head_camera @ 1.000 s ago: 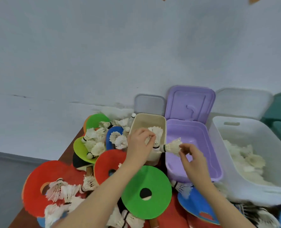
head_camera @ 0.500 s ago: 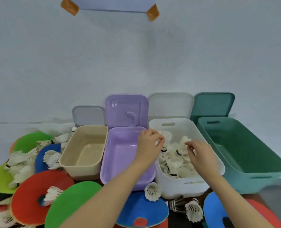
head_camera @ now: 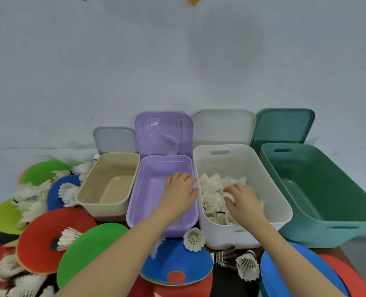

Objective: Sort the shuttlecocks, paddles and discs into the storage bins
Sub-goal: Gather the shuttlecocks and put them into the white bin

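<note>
Both hands have dropped lower since half a second ago, and neither pinches a shuttlecock any more. Left hand (head_camera: 181,192) lies flat, fingers loose and spread, over the right edge of the purple bin (head_camera: 147,189), fingertips at the white bin (head_camera: 270,189) wall; it grasps nothing. Right hand (head_camera: 243,200) reaches inside the white bin, fingers bent down among the heap of shuttlecocks (head_camera: 212,184); whether it grips one I cannot tell. Beige bin (head_camera: 105,202) stands left of the purple one, green bin (head_camera: 327,211) at far right, each with its lid propped behind. Loose shuttlecocks remain on the table: one (head_camera: 194,239) just in front of the white bin, more (head_camera: 247,264) further right. Red disc (head_camera: 40,239), green disc (head_camera: 88,251) and blue disc (head_camera: 177,260) overlap in front.
</note>
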{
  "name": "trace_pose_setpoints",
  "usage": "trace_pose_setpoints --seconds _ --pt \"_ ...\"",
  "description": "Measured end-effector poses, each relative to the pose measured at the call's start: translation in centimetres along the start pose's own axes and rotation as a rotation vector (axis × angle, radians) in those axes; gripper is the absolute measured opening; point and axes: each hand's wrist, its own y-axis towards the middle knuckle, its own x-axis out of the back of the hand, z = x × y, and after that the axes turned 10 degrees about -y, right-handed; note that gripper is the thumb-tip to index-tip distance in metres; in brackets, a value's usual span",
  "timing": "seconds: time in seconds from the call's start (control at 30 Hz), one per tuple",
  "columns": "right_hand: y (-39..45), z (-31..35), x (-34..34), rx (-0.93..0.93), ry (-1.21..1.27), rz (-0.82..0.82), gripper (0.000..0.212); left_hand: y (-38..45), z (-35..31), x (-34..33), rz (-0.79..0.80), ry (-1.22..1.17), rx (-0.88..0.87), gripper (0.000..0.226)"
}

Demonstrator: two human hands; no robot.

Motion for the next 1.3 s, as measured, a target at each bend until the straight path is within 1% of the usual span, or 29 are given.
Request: trace_pose_setpoints --seconds 0.17,0.33,0.37,0.43,0.47,0.57,0.63,0.73,0.8,0.87,0.97,1.17,1.23,1.3 --pt "1.9 4.4 -1.1 0.107 0.035 0.013 0.022 -2.0 3.7 2.6 -0.024 0.057 0.027 0.04" --pt "4.2 10.4 -2.3 0.166 0.136 0.039 0.023 -3.9 9.2 6.1 -0.108 0.051 0.085 0.037" --pt "4.7 11.8 -2.6 0.172 0.157 0.045 0.023 -4.3 10.4 6.9 -0.117 0.036 0.112 0.04" --pt "5.6 14.7 -3.4 0.176 0.2 0.047 0.022 -5.1 12.9 8.5 -0.132 0.018 0.143 0.054" --pt "6.0 16.2 -3.8 0.173 0.218 0.047 0.021 -5.5 14.3 9.3 -0.142 0.009 0.158 0.057" --pt "7.2 21.0 -5.6 0.152 0.273 0.073 0.018 -6.4 19.0 11.7 -0.158 0.038 0.219 0.036" --pt "8.2 24.3 -6.9 0.161 0.287 0.087 0.016 -7.0 22.2 13.1 -0.149 0.05 0.228 0.035" --pt "10.1 29.2 -9.2 0.172 0.315 0.096 0.02 -7.9 27.1 14.8 -0.143 0.046 0.264 0.035" --pt "11.1 31.7 -10.2 0.177 0.32 0.107 0.017 -8.3 29.5 15.3 -0.138 0.044 0.292 0.034" --pt "12.3 34.3 -12.0 0.202 0.287 0.112 0.018 -8.8 32.6 15.7 -0.101 0.032 0.322 0.036" --pt "13.4 37.3 -14.2 0.246 0.155 0.134 0.025 -9.4 36.3 15.6 -0.065 0.003 0.349 0.033" --pt "14.9 40.6 -17.1 0.229 -0.088 0.173 0.044 -9.7 40.6 15.0 -0.012 -0.034 0.355 0.038" --pt "15.9 41.3 -17.8 0.24 -0.154 0.231 0.046 -9.1 41.5 14.7 -0.013 -0.054 0.355 0.04" --pt "16.8 41.8 -18.3 0.264 -0.22 0.278 0.041 -8.3 42.3 14.5 -0.002 -0.048 0.35 0.04"
